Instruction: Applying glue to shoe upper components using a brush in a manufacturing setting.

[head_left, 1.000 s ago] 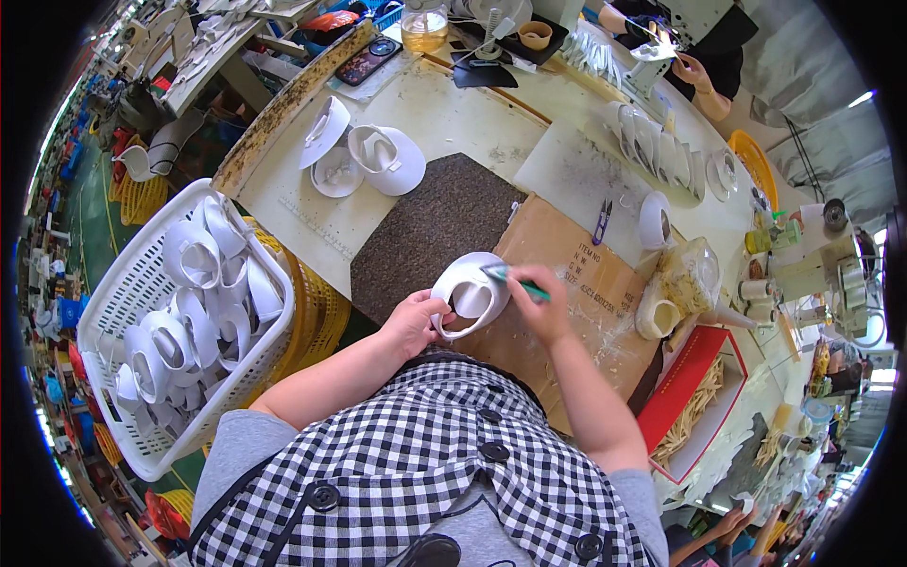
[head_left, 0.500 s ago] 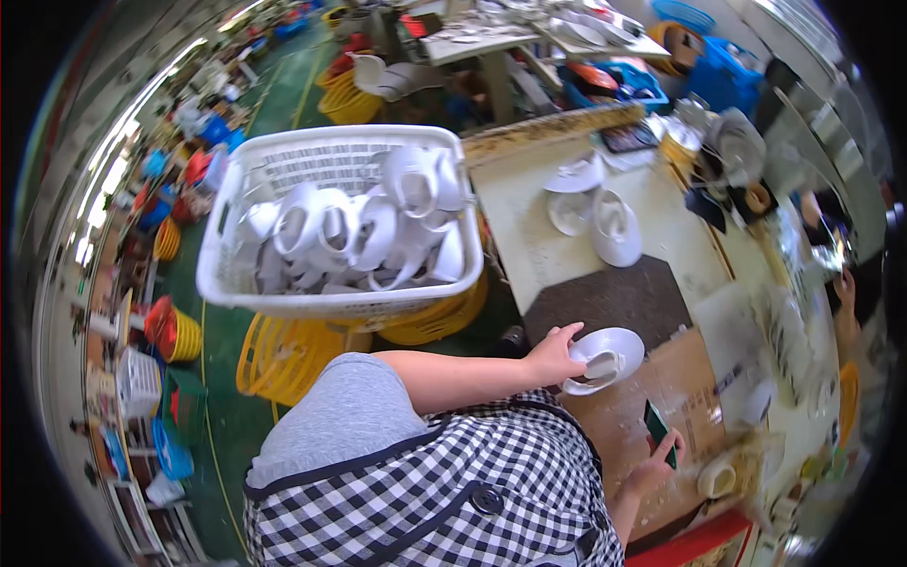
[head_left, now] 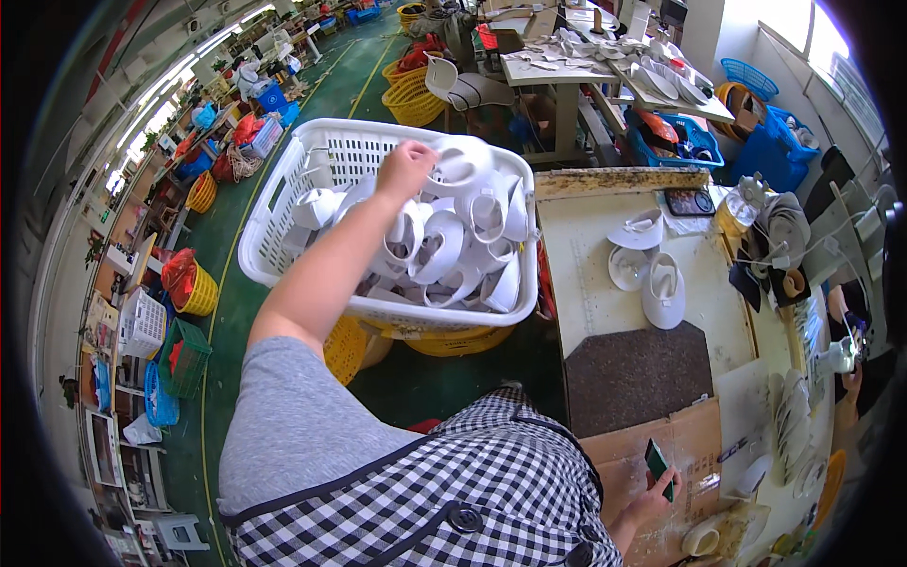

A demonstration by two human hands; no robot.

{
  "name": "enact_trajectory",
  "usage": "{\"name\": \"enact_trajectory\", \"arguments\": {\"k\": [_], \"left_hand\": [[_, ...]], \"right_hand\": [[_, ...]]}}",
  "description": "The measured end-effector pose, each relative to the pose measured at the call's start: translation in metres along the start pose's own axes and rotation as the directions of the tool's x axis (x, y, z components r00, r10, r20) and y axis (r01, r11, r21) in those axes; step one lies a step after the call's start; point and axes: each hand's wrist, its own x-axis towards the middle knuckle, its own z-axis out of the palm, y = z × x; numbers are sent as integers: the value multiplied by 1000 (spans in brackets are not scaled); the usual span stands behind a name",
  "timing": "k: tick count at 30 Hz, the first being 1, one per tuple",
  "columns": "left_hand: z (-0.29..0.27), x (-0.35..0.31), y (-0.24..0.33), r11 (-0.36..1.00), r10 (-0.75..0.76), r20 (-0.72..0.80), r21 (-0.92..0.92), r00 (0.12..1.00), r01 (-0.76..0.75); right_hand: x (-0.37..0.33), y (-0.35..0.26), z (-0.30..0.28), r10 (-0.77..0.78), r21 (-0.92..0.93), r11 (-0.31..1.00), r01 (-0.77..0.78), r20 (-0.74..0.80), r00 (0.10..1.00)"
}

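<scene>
My left hand [head_left: 406, 170] reaches over the white basket [head_left: 283, 213]. Its fingers are closed on the edge of a white shoe-shaped piece [head_left: 463, 163] with an oval opening, on top of the pile. Several similar white pieces [head_left: 439, 244] lie heaped below it. Low over the table, my right hand [head_left: 652, 496] grips a flat, dark green tool [head_left: 656, 459], whose exact kind I cannot make out. A brown cardboard sheet [head_left: 614, 463] lies under that hand, beside a dark mat [head_left: 638, 378].
More white pieces [head_left: 664, 293] rest on the table beyond the mat, near a phone [head_left: 690, 201]. Yellow baskets [head_left: 453, 342] stand under the white basket. At the right, another person's hand [head_left: 852, 383] shows beside the table.
My left hand has moved from the table's cardboard up to the basket, taking the white shoe-shaped piece onto the pile. The right hand still holds the green tool. The view has shifted.
</scene>
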Motion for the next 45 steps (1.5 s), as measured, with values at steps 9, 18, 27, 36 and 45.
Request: {"name": "enact_trajectory", "arguments": {"k": [9, 18, 27, 36, 45], "left_hand": [[-22, 135, -105, 725, -375, 12, 628, 927, 285], [-12, 186, -196, 592, -615, -24, 646, 788, 482], [33, 215, -222, 605, -608, 241, 758, 757, 243], [126, 134, 82, 876, 396, 457, 72, 797, -477], [337, -94, 160, 127, 855, 498, -469, -142, -874]], "right_hand": [[4, -19, 33, 33, -201, 979, -40, -37, 999], [24, -43, 82, 39, -268, 962, -53, -59, 998], [35, -48, 113, -32, -265, 964, 12, -71, 997], [36, -58, 114, 39, -59, 997, -44, -72, 997], [19, -48, 105, 32, 29, 999, -27, -204, 978]]}}
